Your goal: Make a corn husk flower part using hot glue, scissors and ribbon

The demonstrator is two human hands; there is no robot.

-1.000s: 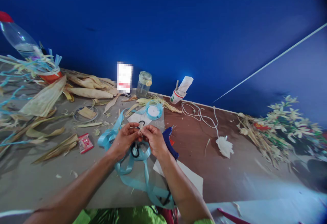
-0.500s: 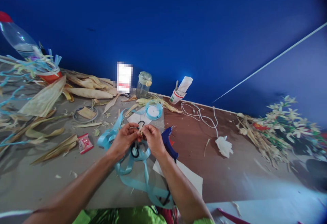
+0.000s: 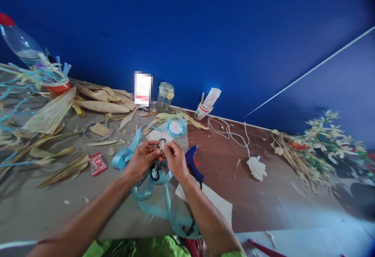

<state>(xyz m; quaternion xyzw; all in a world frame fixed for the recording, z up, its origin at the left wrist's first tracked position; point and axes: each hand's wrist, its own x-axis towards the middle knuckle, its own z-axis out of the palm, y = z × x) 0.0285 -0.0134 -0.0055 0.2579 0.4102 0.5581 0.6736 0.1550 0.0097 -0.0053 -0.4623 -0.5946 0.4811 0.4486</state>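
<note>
My left hand (image 3: 144, 158) and my right hand (image 3: 175, 159) meet above the middle of the table, fingertips pinched together. Whatever small piece they hold between them is mostly hidden by the fingers. Beneath them lies a pair of scissors (image 3: 155, 173) with black handle loops, partly covered by my hands. Light blue ribbon (image 3: 152, 209) runs in loose loops under and around my wrists, and its spool (image 3: 175, 127) lies just beyond my fingers. To the right of my right hand rests a blue glue gun (image 3: 193, 165).
Dried corn husks (image 3: 102, 106) and a wire ring (image 3: 98, 131) cover the left side, near a red candy packet (image 3: 97, 164). A glass jar (image 3: 165, 97), a paper cup (image 3: 203, 110) and a white cable (image 3: 231, 132) stand or lie along the wall. Artificial-looking flowers (image 3: 331, 140) are far right.
My right hand's fingers have shifted very slightly, and the pale bit seen between the fingertips earlier is now less visible. Everything else stays in place.
</note>
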